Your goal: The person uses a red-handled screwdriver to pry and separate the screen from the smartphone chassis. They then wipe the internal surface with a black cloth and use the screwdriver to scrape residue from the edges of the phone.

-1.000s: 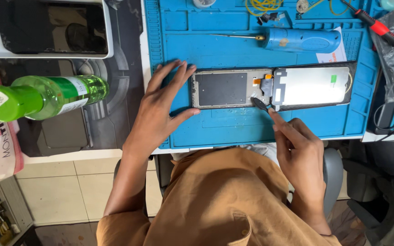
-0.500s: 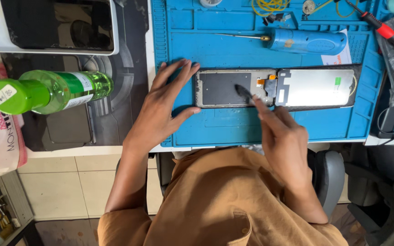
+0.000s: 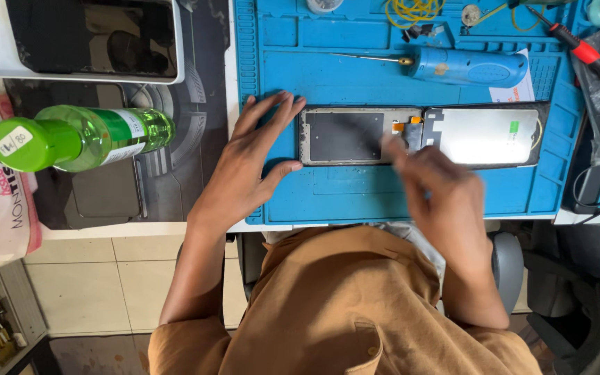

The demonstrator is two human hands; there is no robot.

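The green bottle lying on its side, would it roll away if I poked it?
Probably yes: the green bottle lies on its side and looks round, so a sideways poke could roll it. It seems to be clear plastic, so likely light and unlikely to break.

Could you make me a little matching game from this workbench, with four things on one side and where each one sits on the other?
Things:
1. green bottle
2. blue electric screwdriver
3. left hand
4. red-handled screwdriver

Places:
A. top right corner of the blue mat
B. pressed against the opened phone's left end
C. lying on the dark pad, left of the mat
D. lying on the mat just above the phone

Pairs: 1-C, 2-D, 3-B, 4-A
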